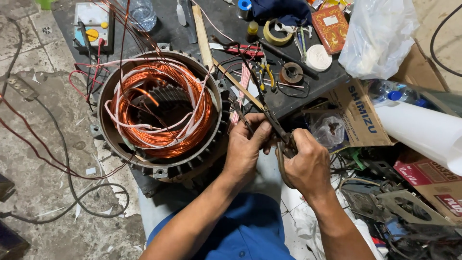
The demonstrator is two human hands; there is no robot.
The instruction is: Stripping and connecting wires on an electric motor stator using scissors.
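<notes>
The right hand [308,166] held one pair of old scissors [284,139], its grip shut tight on the handles so the blades could point up and away. The left hand [245,144] pinched something thin near the blades; I could not tell what it was. Both hands worked just beside one big round motor shell [108,103], which lay flat so its open side faced up. Inside sat one ring of copper wire [163,108]. One roll of tape [275,32] and one meter [92,24] lay on the dark desk [221,19].
</notes>
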